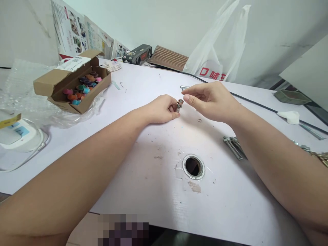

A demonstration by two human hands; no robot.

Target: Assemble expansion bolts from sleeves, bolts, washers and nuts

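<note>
Near the middle of the table, my left hand (162, 108) is closed around a small metal bolt (179, 103) that stands up from its fingertips, with a nut-like head at the top. Just right of it hovers my right hand (214, 100), thumb and fingers apart and nothing visible between them. Behind its fingertips lies a silver metal rod or bolt (182, 87), partly covered. Below the right palm a thin ring washer (200, 120) rests on the white table. Several bolts with nuts (233, 147) lie beside the right forearm, which hides part of them.
A cardboard box (96, 92) of colourful capped pieces sits on the left, near a white power strip (23, 136). A round metal-rimmed hole (194, 166) is in the tabletop. Behind stand a plastic bag (215, 51) and a dark cable (253, 99); a grey tray (292, 97) is right.
</note>
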